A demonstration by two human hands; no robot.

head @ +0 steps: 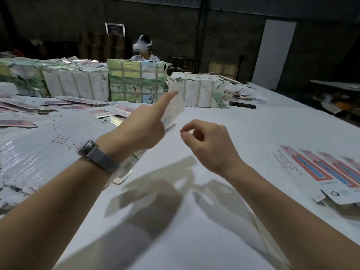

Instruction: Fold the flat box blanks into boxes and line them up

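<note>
the left hand has a grip on a blurred box blank above the desk. the right hand, loosely curled and holding nothing, should pinch the blank's free edge to pop it open squarely.

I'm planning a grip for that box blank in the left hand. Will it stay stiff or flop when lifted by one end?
The box blank looks like thin card: probably light, likely to bend or sag when held by one end, as the left hand does. Its glossy face may be slippery. The blur makes this uncertain.

We have one view only, from a wide-angle camera worn on the head. It looks forward and down across the white desk, close above both forearms, and reaches the dark far wall.
</note>
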